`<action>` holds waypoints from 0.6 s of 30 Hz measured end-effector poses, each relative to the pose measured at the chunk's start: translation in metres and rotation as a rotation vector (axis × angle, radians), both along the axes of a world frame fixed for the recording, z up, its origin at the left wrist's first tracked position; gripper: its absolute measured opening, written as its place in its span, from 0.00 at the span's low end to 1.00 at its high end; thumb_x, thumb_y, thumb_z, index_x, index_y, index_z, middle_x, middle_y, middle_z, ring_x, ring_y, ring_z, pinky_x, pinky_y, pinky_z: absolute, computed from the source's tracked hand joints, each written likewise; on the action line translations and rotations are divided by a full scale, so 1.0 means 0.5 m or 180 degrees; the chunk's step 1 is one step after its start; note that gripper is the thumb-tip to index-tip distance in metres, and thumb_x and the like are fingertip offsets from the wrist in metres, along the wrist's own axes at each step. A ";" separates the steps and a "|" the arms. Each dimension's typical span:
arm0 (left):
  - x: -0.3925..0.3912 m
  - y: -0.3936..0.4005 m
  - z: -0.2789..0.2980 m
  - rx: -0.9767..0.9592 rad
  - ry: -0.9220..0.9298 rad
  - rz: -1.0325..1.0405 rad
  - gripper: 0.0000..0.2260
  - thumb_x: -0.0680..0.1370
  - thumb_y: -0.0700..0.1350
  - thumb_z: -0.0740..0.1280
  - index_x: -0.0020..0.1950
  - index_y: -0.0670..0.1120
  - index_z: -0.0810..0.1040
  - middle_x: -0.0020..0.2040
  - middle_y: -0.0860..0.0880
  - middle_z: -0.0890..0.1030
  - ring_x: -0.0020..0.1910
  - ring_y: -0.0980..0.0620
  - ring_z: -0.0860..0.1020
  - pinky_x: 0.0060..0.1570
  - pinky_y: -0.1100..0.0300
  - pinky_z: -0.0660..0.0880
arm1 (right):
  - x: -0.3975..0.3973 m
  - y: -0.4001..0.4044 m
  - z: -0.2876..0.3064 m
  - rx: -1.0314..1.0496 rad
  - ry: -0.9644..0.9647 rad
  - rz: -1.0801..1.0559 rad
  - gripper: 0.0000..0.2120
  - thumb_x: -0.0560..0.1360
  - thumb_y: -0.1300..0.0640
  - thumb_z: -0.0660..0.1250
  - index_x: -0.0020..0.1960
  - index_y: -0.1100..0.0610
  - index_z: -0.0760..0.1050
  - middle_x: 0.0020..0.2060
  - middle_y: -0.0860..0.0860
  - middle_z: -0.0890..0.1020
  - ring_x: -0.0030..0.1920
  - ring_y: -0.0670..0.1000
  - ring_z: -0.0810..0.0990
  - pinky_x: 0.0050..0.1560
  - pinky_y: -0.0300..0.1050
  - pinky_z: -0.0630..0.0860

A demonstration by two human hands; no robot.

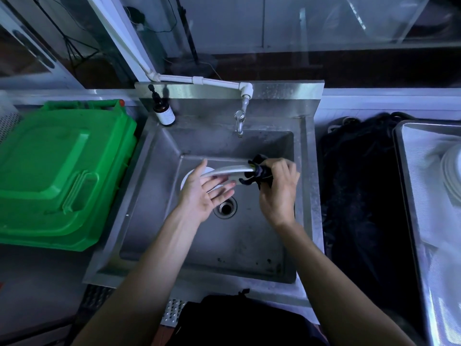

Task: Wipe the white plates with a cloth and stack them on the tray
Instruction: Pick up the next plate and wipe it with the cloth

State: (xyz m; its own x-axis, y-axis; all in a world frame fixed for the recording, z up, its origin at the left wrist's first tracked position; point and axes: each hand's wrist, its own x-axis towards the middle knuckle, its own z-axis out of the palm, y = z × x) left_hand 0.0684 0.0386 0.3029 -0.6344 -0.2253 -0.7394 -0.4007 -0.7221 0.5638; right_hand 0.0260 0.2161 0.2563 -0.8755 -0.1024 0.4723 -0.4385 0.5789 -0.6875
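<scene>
Two hands: both work over the steel sink (159, 196), one plate between them.
Left hand (203, 196): palm up, fingers (219, 186) straight and spread apart, propping the held plate (224, 172) from below.
Right hand (279, 186): fingers curled and clamped on a dark cloth (258, 171), which wraps the plate's right rim.
Held plate: white, tilted nearly edge-on to the camera, above the basin.
Second plate (185, 179): white, lying on the sink floor left of the drain (225, 208), partly hidden by the left hand.
Sink surroundings: tap (239, 121) at the back, brown pump bottle (163, 112) on the back left corner.
Stack of white plates (451, 171): on the metal tray (411, 196) at the far right.
Left side: green plastic crate (57, 171), well apart from the hands.
</scene>
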 end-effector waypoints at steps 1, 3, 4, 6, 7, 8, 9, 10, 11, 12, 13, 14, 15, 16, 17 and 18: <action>-0.005 0.005 0.003 0.0036 -0.0007 0.0046 0.21 0.79 0.50 0.71 0.63 0.34 0.75 0.52 0.36 0.85 0.46 0.36 0.86 0.35 0.48 0.83 | 0.005 0.001 -0.005 0.0047 0.0035 -0.0005 0.19 0.66 0.75 0.68 0.52 0.58 0.76 0.49 0.49 0.78 0.53 0.55 0.71 0.49 0.52 0.66; -0.007 0.009 0.002 0.0125 -0.0004 0.0167 0.13 0.80 0.40 0.68 0.60 0.33 0.75 0.52 0.34 0.85 0.45 0.36 0.86 0.35 0.46 0.83 | 0.011 0.005 -0.014 0.0124 0.0036 0.0039 0.20 0.66 0.75 0.68 0.53 0.58 0.76 0.49 0.50 0.79 0.53 0.55 0.71 0.50 0.50 0.66; -0.006 0.008 -0.001 0.0160 0.0019 0.0254 0.09 0.80 0.37 0.67 0.57 0.33 0.76 0.52 0.33 0.84 0.45 0.35 0.86 0.35 0.44 0.83 | 0.013 0.009 -0.018 0.0154 0.0029 0.0101 0.21 0.66 0.75 0.68 0.54 0.58 0.76 0.49 0.50 0.78 0.53 0.55 0.71 0.51 0.50 0.66; -0.003 0.004 -0.005 0.0251 0.0100 0.0452 0.04 0.80 0.34 0.66 0.53 0.34 0.76 0.53 0.32 0.84 0.46 0.36 0.86 0.36 0.43 0.83 | 0.016 0.018 -0.022 0.0238 0.0042 0.0256 0.22 0.67 0.75 0.66 0.56 0.57 0.75 0.50 0.49 0.78 0.54 0.55 0.71 0.53 0.51 0.66; -0.001 0.002 -0.006 0.0268 0.0147 0.0522 0.04 0.80 0.33 0.66 0.54 0.34 0.76 0.53 0.33 0.84 0.46 0.37 0.86 0.36 0.44 0.83 | 0.016 0.022 -0.023 0.0297 0.0049 0.0337 0.23 0.66 0.75 0.66 0.57 0.56 0.74 0.51 0.49 0.78 0.55 0.55 0.71 0.54 0.50 0.66; 0.001 0.001 -0.007 0.0222 0.0181 0.0555 0.06 0.80 0.32 0.66 0.56 0.33 0.76 0.51 0.35 0.85 0.46 0.39 0.86 0.36 0.46 0.83 | 0.016 0.026 -0.025 0.0365 0.0043 0.0424 0.24 0.66 0.75 0.65 0.58 0.56 0.75 0.52 0.49 0.78 0.56 0.55 0.71 0.55 0.50 0.65; 0.003 -0.001 -0.008 0.0132 0.0197 0.0563 0.08 0.80 0.32 0.65 0.58 0.33 0.76 0.50 0.37 0.85 0.46 0.42 0.86 0.37 0.48 0.84 | 0.015 0.029 -0.027 0.0425 0.0013 0.0514 0.25 0.65 0.75 0.65 0.59 0.57 0.75 0.53 0.50 0.78 0.57 0.56 0.72 0.57 0.49 0.65; 0.004 -0.004 -0.009 0.0034 0.0214 0.0554 0.09 0.80 0.32 0.65 0.59 0.34 0.77 0.49 0.39 0.85 0.46 0.44 0.86 0.37 0.50 0.84 | 0.015 0.031 -0.029 0.0472 -0.0036 0.0612 0.27 0.65 0.75 0.66 0.61 0.57 0.76 0.54 0.50 0.78 0.58 0.56 0.72 0.58 0.49 0.66; 0.005 -0.006 -0.009 -0.0042 0.0245 0.0537 0.08 0.80 0.31 0.65 0.59 0.35 0.77 0.49 0.40 0.85 0.46 0.46 0.86 0.37 0.51 0.84 | 0.014 0.034 -0.030 0.0519 -0.0114 0.0716 0.28 0.65 0.75 0.66 0.62 0.58 0.76 0.56 0.51 0.79 0.59 0.57 0.72 0.59 0.51 0.67; 0.006 -0.008 -0.007 -0.0093 0.0286 0.0517 0.07 0.80 0.31 0.65 0.57 0.36 0.78 0.48 0.41 0.85 0.45 0.47 0.86 0.37 0.52 0.84 | 0.014 0.036 -0.032 0.0550 -0.0220 0.0826 0.29 0.65 0.76 0.67 0.63 0.57 0.75 0.57 0.51 0.78 0.59 0.58 0.72 0.59 0.54 0.69; 0.008 -0.011 -0.005 -0.0137 0.0330 0.0504 0.07 0.79 0.31 0.65 0.55 0.37 0.79 0.47 0.42 0.86 0.45 0.47 0.87 0.37 0.52 0.84 | 0.014 0.039 -0.031 0.0544 -0.0358 0.0933 0.30 0.65 0.75 0.67 0.64 0.57 0.74 0.59 0.50 0.78 0.60 0.58 0.72 0.60 0.56 0.70; 0.010 -0.014 -0.004 -0.0186 0.0363 0.0510 0.08 0.79 0.31 0.66 0.56 0.38 0.80 0.48 0.43 0.86 0.46 0.48 0.86 0.38 0.53 0.83 | 0.014 0.040 -0.029 0.0459 -0.0553 0.1011 0.29 0.66 0.74 0.68 0.64 0.55 0.73 0.59 0.48 0.78 0.61 0.56 0.72 0.60 0.56 0.71; 0.013 -0.018 -0.004 -0.0233 0.0381 0.0540 0.09 0.79 0.31 0.66 0.58 0.39 0.80 0.51 0.43 0.86 0.49 0.47 0.86 0.39 0.52 0.84 | 0.014 0.041 -0.026 0.0262 -0.0821 0.1043 0.28 0.68 0.72 0.69 0.63 0.51 0.72 0.58 0.42 0.77 0.61 0.54 0.72 0.59 0.52 0.72; 0.015 -0.023 -0.005 -0.0274 0.0384 0.0583 0.11 0.79 0.31 0.66 0.61 0.39 0.79 0.54 0.42 0.85 0.53 0.47 0.85 0.41 0.51 0.84 | 0.012 0.042 -0.017 -0.0033 -0.1140 0.1030 0.26 0.69 0.67 0.72 0.62 0.46 0.71 0.56 0.36 0.75 0.60 0.49 0.73 0.57 0.43 0.73; 0.018 -0.027 -0.006 -0.0321 0.0373 0.0623 0.14 0.79 0.31 0.67 0.64 0.38 0.78 0.58 0.42 0.84 0.57 0.45 0.83 0.44 0.51 0.84 | 0.009 0.042 -0.009 -0.0335 -0.1431 0.1006 0.24 0.70 0.61 0.74 0.60 0.42 0.71 0.53 0.34 0.76 0.57 0.43 0.75 0.53 0.34 0.73; 0.021 -0.030 -0.008 -0.0375 0.0362 0.0639 0.16 0.78 0.31 0.67 0.66 0.38 0.77 0.60 0.41 0.83 0.60 0.45 0.82 0.47 0.50 0.83 | 0.005 0.042 -0.002 -0.0594 -0.1642 0.0964 0.22 0.70 0.56 0.75 0.58 0.40 0.70 0.51 0.34 0.77 0.55 0.39 0.76 0.50 0.31 0.72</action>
State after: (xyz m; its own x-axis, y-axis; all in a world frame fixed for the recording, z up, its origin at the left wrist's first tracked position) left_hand 0.0789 0.0236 0.2989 -0.6458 -0.4354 -0.6272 -0.1851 -0.7076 0.6819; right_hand 0.0285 0.2369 0.2553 -0.9406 -0.3382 0.0303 -0.1489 0.3307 -0.9319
